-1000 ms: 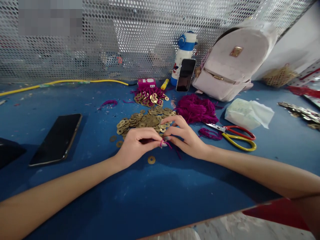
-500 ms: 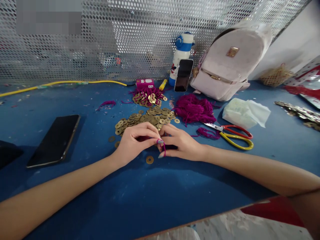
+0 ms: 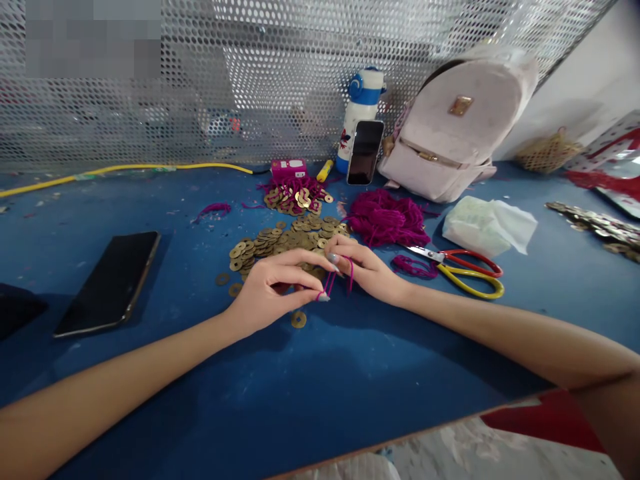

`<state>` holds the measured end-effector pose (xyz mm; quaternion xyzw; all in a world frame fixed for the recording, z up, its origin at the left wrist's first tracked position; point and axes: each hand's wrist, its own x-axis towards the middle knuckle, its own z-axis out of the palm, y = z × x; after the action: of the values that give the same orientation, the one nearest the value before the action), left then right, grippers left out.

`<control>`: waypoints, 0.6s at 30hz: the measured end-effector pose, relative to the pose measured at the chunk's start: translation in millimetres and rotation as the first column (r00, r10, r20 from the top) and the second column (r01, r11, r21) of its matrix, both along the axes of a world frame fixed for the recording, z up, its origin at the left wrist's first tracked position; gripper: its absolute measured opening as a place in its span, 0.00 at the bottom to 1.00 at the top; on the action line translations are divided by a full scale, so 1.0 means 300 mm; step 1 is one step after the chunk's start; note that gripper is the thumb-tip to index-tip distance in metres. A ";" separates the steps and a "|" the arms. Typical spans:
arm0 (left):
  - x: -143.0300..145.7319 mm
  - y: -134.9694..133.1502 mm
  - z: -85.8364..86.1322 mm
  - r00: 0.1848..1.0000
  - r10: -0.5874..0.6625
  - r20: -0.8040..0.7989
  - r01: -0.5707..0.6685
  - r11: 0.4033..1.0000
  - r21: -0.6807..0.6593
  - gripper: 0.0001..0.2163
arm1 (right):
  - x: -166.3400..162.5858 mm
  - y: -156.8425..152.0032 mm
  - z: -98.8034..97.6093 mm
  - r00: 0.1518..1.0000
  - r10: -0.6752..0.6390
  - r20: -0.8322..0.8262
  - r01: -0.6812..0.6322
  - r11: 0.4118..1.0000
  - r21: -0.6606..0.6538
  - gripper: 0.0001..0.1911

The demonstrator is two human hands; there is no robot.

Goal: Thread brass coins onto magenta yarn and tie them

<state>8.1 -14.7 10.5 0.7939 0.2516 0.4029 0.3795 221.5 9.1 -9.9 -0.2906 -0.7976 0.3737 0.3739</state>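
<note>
A thin magenta cord (image 3: 351,275) runs between my two hands, forming narrow loops. My left hand (image 3: 277,285) has it at the thumb and fingertips, the thumb held below the forefinger. Close by on the right, my right hand (image 3: 367,270) pinches the cord with bent fingers, and a loop hangs below them. Right behind the hands spreads a pile of brass coins with square holes (image 3: 270,241). One loose coin (image 3: 299,319) lies just below my left hand. Whether a coin is on the cord is hidden by my fingers.
Behind my right hand lies a heap of magenta cord (image 3: 387,217), with scissors (image 3: 467,267) beside it. Corded coins (image 3: 297,199), a pink box (image 3: 289,168), a bottle (image 3: 363,100), an upright phone (image 3: 365,153) and a backpack (image 3: 450,127) stand behind. Another phone (image 3: 110,283) lies left.
My right hand has shifted slightly up and right, away from my left fingertips. The cord between them now shows as drawn-out strands, and my left thumb has dropped lower.
</note>
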 end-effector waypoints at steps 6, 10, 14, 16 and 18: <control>0.008 -0.003 0.003 0.995 -0.084 0.050 0.087 0.994 -0.058 0.05 | -0.004 0.009 -0.010 0.979 -0.135 -0.156 0.113 0.983 -0.142 0.23; 0.002 0.006 -0.012 0.993 0.079 0.093 -0.065 0.987 -0.146 0.05 | -0.003 0.012 -0.022 0.934 -0.280 -0.222 0.219 0.940 -0.262 0.16; 0.002 0.018 -0.029 0.970 0.201 0.138 -0.160 0.952 -0.262 0.04 | 0.006 -0.007 -0.012 0.922 -0.304 -0.238 0.318 0.948 0.019 0.09; 0.004 0.023 -0.033 0.952 0.266 0.151 -0.209 0.926 -0.314 0.04 | 0.008 -0.029 0.000 0.957 -0.231 -0.175 0.271 0.929 0.251 0.06; 0.005 0.026 -0.032 0.932 0.332 0.143 -0.267 0.899 -0.346 0.04 | 0.004 -0.053 0.008 0.988 -0.155 -0.014 0.144 0.874 0.464 0.08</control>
<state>9.6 -6.9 0.9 0.6290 0.3942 0.4875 0.4597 222.6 -6.9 -7.6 -0.2580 -0.8432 0.1391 0.4507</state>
